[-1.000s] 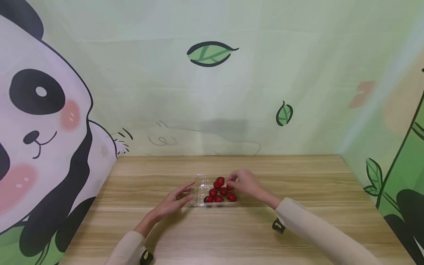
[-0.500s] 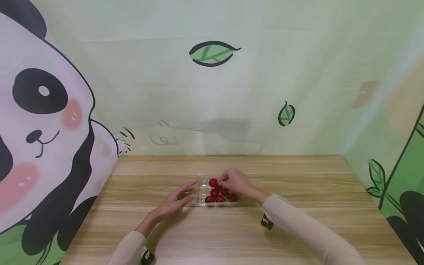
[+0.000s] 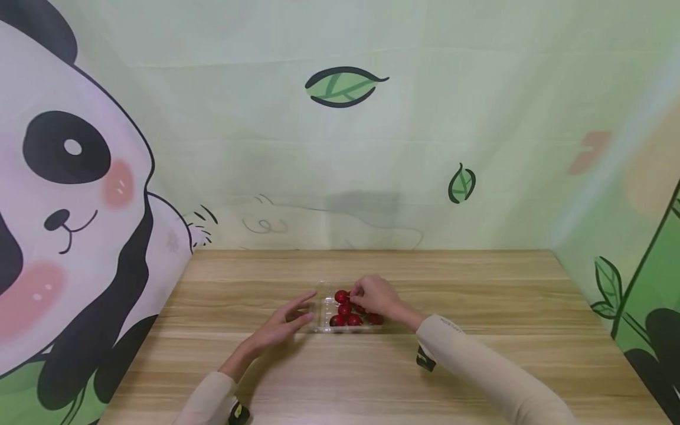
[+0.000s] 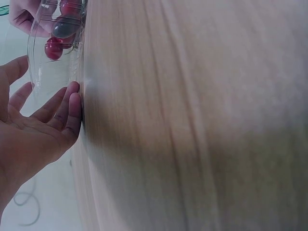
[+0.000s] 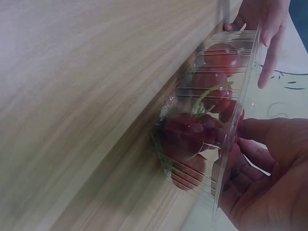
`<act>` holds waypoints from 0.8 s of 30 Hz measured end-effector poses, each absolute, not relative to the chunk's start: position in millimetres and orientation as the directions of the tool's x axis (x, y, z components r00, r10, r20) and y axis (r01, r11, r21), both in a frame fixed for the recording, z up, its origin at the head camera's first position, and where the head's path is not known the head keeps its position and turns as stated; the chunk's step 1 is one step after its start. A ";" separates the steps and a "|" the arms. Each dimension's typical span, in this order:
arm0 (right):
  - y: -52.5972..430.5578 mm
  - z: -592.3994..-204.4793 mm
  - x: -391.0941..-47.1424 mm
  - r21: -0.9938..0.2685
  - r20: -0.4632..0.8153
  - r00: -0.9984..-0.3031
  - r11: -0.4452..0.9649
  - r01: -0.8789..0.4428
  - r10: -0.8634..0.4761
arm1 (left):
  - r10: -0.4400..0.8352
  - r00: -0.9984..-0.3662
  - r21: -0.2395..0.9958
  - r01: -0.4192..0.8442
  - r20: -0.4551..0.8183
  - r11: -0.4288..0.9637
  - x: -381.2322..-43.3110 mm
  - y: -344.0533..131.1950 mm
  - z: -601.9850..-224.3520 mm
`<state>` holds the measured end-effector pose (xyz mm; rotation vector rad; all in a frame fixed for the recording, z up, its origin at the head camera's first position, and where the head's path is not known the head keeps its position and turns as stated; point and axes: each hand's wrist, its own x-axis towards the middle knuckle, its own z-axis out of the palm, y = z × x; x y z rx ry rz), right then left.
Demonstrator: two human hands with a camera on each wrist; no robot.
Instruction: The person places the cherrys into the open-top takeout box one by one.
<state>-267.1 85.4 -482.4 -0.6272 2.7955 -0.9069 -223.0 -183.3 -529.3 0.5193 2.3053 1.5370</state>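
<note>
A clear plastic box [image 3: 321,321] stands on the table, holding several red cherries [image 3: 353,319] with green stems. My left hand [image 3: 277,323] is at the box's left end, fingers spread and nearly straight; in the left wrist view the fingertips [image 4: 73,89] are at its wall. My right hand [image 3: 377,296] reaches over the box's back right part, thumb and fingers bent together at a cherry [image 3: 342,296] in the back row. In the right wrist view my right thumb [image 5: 260,130] is at the rim, the pinched spot partly hidden. The hand covers some cherries.
A wood-grain table [image 3: 329,378] extends around the box, with its back edge against a pale green printed cloth [image 3: 255,141]. A black wrist camera [image 3: 425,358] hangs under the right sleeve, and another wrist camera [image 3: 239,411] under the left.
My right hand has shifted left over the box and then slightly lower, now covering more of the right-hand cherries. A back-row cherry sits further left than before. My left hand has stayed put.
</note>
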 end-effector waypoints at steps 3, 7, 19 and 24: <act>83.9 -484.6 -268.8 -0.572 0.011 -0.906 0.740 -0.354 -0.424 | 0.467 -0.882 0.927 0.120 -0.065 0.355 -223.1 -183.5 -528.9; 83.5 -486.8 -269.5 -0.572 0.016 -0.904 0.737 -0.359 -0.428 | 0.471 -0.880 0.928 0.119 -0.066 0.353 -223.4 -183.6 -529.0; 89.1 -490.6 -268.7 -0.577 0.027 -0.906 0.733 -0.360 -0.423 | 0.478 -0.876 0.930 0.129 -0.055 0.343 -225.6 -180.8 -530.2; 97.1 -488.7 -266.2 -0.633 0.082 -0.899 0.674 -0.380 -0.430 | 0.485 -0.873 0.935 0.126 -0.055 0.331 -226.6 -180.7 -530.5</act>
